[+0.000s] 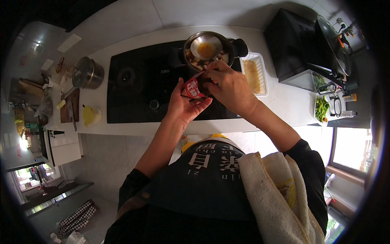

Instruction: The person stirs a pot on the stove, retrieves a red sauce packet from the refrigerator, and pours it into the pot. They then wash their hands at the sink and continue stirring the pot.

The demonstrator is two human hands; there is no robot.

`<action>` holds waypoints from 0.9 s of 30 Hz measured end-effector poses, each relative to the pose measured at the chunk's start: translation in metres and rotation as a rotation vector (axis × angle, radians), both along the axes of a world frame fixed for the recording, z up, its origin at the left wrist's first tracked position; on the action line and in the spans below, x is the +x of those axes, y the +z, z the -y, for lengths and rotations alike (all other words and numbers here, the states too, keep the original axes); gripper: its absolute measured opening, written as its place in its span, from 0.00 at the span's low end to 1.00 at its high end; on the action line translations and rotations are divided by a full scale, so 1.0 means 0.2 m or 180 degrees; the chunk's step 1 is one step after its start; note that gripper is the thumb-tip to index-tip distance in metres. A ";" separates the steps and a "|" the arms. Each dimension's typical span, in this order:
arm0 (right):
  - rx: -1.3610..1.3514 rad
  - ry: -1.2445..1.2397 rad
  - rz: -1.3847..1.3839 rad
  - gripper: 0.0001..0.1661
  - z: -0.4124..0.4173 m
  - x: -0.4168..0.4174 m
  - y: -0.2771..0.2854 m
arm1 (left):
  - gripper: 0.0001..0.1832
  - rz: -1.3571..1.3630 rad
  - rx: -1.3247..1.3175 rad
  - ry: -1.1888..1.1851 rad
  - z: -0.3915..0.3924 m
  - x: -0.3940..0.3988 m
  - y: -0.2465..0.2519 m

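Note:
Over the black cooktop [140,100], my left hand [186,106] holds a small red packet [192,88] bearing white writing. My right hand [228,87] pinches the packet's upper edge; its fingertips are partly hidden, and whether the packet is torn cannot be told. Just beyond my hands stands a steel pot [186,45] with brown and pale food pieces [198,63] in it. A metal ladle [206,45] with orange-brown liquid lies over the pot's mouth. To the pot's right, a white plastic tray [265,76] holds a flat yellowish food [251,74].
At the left are a lidded steel pot [88,73], a cleaver [70,108] on a wooden cutting board [65,114] and a yellow-lidded container [90,116]. A black countertop oven [292,45] stands at the right, with green peppers [321,109] nearby. A towel [268,189] hangs over my right side.

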State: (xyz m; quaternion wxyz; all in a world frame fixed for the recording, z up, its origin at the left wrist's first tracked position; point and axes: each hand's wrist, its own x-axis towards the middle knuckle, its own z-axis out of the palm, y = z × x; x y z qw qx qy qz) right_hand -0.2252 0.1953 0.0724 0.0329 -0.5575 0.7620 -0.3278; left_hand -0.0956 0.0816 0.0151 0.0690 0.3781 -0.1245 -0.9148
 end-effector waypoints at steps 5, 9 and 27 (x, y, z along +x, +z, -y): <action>-0.0085 0.0085 0.0113 0.22 0.04 0.02 0.00 | 0.43 -0.0027 0.0043 -0.0018 0.01 0.01 -0.02; -0.0013 0.0188 0.0207 0.19 0.06 0.03 0.02 | 0.52 0.0114 0.0045 -0.0191 0.01 0.03 -0.05; 0.0212 0.0219 -0.0234 0.10 0.09 -0.01 -0.02 | 0.17 0.0219 -0.7117 -0.0814 0.10 0.11 0.21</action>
